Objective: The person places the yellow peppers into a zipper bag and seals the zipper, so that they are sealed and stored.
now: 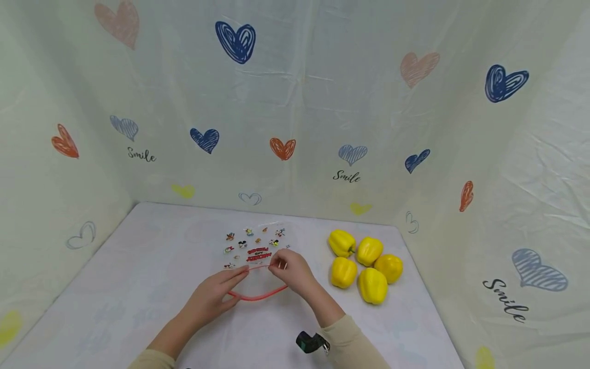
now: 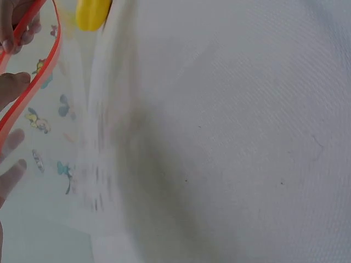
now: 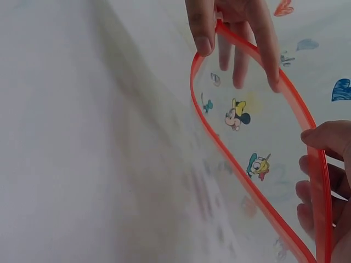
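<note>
A clear plastic zip bag (image 1: 239, 245) with a red zip rim and small cartoon prints lies toward the far side of the table, its mouth spread apart. My left hand (image 1: 207, 297) holds the left end of the mouth, thumb near one red edge and fingers by the other. At the far edge, my right hand (image 1: 293, 271) pinches the rim between thumb and fingers. In the right wrist view the red rim (image 3: 241, 178) forms a wide loop, with the right fingers (image 3: 305, 192) showing through the clear strip. In the left wrist view the bag (image 2: 49, 148) is only partly in sight.
Several yellow bell peppers (image 1: 372, 285) sit in a cluster right of the bag, on the white-covered table (image 1: 138, 287). A small black device (image 1: 308, 342) is by the right sleeve. White cloth walls (image 1: 304, 102) with printed hearts stand around the table.
</note>
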Available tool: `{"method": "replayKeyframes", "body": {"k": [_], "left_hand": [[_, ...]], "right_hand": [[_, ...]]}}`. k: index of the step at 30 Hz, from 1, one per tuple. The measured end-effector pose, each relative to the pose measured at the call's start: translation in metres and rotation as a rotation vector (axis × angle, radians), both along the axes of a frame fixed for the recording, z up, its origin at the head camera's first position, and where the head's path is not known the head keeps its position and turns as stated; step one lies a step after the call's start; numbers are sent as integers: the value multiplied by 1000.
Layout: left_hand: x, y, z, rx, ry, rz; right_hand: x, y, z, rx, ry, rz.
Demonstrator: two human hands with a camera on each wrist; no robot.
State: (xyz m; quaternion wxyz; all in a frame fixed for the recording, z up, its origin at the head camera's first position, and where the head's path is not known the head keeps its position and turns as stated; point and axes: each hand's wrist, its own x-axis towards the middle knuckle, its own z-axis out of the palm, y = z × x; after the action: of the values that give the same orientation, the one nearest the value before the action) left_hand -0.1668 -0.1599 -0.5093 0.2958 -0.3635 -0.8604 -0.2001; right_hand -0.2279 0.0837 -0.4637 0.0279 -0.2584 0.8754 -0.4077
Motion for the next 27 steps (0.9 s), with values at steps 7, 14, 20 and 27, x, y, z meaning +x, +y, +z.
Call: {"method": "replayKeyframes", "body": {"k": [7,14,20,27], "left_hand": [[-2,4,6,1,27,68],[-4,6,10,7,25,122],[-8,6,7,24,12,154],[-10,7,10,27,-16,167]], "right_hand": [[5,13,5,-3,102,0],[10,39,3,-60,225,-105],[11,68,-1,-95,256,-210],[8,102,-8,-50,264,-357]]}}
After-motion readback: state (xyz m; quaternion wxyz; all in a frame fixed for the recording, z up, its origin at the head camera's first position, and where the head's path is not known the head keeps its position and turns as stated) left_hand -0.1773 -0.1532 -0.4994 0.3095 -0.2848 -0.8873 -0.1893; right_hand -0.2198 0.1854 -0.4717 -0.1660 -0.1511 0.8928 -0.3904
